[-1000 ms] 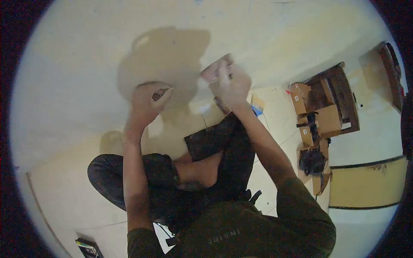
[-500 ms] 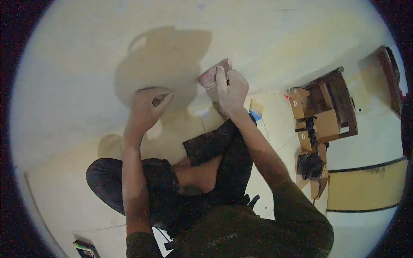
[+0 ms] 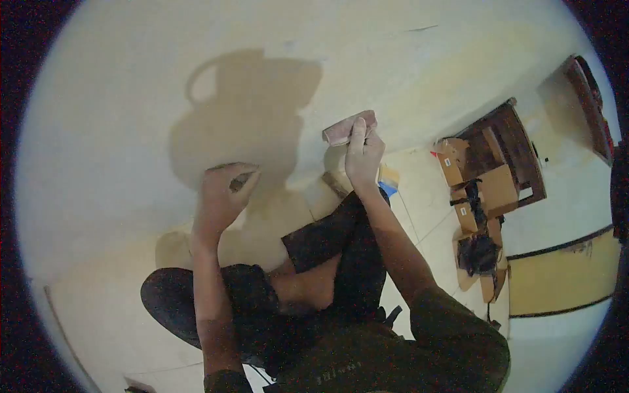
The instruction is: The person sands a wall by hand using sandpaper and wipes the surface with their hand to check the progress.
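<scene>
My right hand (image 3: 362, 156) is raised against a pale cream wall (image 3: 131, 98) and grips a small pinkish-brown folded piece, like sandpaper (image 3: 345, 129), pressed to the wall surface. My left hand (image 3: 223, 190) is curled with its fingers closed, lower and to the left, close to the wall; something small may sit inside it but I cannot make it out. A dark shadow of my head and arms (image 3: 249, 111) falls on the wall between the hands. My legs in dark trousers (image 3: 327, 249) are folded beneath me on the floor.
Cardboard boxes (image 3: 488, 187) and a dark wooden piece of furniture (image 3: 517, 150) stand at the right on the tiled floor. A dark bundle (image 3: 477, 254) lies below the boxes. A small blue and tan object (image 3: 388, 180) sits near the wall base.
My right hand has shifted slightly right and down with the sandpaper piece flatter against the wall. The left hand has dropped lower. The view has tilted a little.
</scene>
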Demonstrator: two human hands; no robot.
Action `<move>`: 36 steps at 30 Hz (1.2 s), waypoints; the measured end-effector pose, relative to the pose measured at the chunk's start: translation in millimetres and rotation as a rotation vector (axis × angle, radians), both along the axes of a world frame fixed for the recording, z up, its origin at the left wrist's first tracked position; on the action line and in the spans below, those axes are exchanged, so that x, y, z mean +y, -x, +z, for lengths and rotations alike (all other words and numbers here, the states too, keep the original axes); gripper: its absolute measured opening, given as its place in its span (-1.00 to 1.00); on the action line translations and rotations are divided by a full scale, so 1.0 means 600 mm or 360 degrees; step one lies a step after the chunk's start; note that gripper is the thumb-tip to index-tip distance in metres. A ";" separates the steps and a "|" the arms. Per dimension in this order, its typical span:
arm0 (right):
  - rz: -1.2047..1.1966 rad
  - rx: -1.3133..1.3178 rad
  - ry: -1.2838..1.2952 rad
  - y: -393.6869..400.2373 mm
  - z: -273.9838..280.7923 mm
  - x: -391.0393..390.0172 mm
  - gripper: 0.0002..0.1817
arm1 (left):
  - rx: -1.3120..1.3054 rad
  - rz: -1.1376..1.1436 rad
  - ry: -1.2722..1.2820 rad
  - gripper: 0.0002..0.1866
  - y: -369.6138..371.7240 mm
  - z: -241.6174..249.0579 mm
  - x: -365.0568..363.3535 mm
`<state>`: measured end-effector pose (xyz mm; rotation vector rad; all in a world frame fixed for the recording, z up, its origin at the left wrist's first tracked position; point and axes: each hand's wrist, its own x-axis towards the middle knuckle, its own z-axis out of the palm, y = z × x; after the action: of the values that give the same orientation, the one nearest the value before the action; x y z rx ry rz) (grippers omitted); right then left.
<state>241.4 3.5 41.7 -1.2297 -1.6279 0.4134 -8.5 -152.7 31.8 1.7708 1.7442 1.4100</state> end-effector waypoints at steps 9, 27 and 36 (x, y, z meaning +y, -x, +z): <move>-0.0157 0.0427 -0.0180 -0.069 0.034 0.039 -0.57 | 0.0024 0.0014 -0.0004 -0.82 -0.007 -0.003 -0.004; -0.0236 0.0454 -0.0229 -0.076 0.045 0.055 -0.73 | -0.0091 0.0035 0.0198 -0.84 -0.018 -0.003 0.005; -0.0365 -0.0019 -0.0206 -0.043 0.033 0.008 -0.65 | 0.0022 0.0008 0.0114 -0.84 -0.013 0.000 0.006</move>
<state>267.1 8.4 61.8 -1.3036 -1.4790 0.1552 -0.7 -149.1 32.0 1.7439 1.7844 1.3235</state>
